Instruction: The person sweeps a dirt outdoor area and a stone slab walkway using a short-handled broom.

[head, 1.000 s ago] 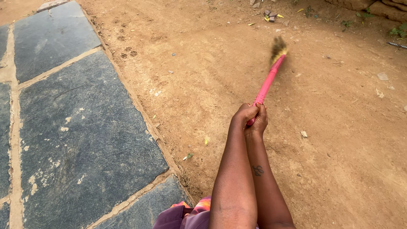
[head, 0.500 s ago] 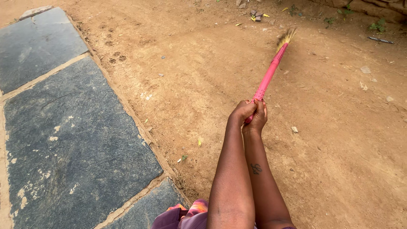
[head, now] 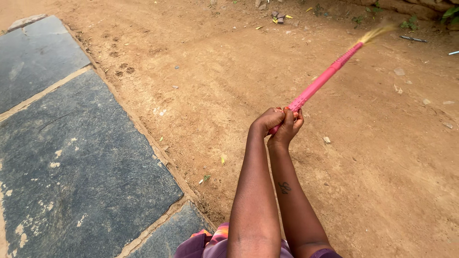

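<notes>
A broom with a long pink handle (head: 321,82) and straw-coloured bristles (head: 377,32) reaches out over bare brown dirt toward the upper right. Both hands grip the near end of the handle, one against the other. My left hand (head: 266,119) wraps it from the left, and my right hand (head: 288,128) closes on it just beside and below. The bristles are blurred by motion, near the far edge of the dirt. A small dark mark shows on my right forearm.
Dark grey stone slabs (head: 76,157) with pale joints lie on the left beside the dirt ground (head: 363,181). Small stones (head: 327,140), yellow leaf bits (head: 223,160) and a litter pile (head: 278,18) dot the soil. Green weeds (head: 409,23) grow at the top right. Purple cloth (head: 201,244) shows below.
The broom has swung to the right, its bristles going from the upper middle to the upper right. Both hands kept their grip and turned with it. The view shifted slightly.
</notes>
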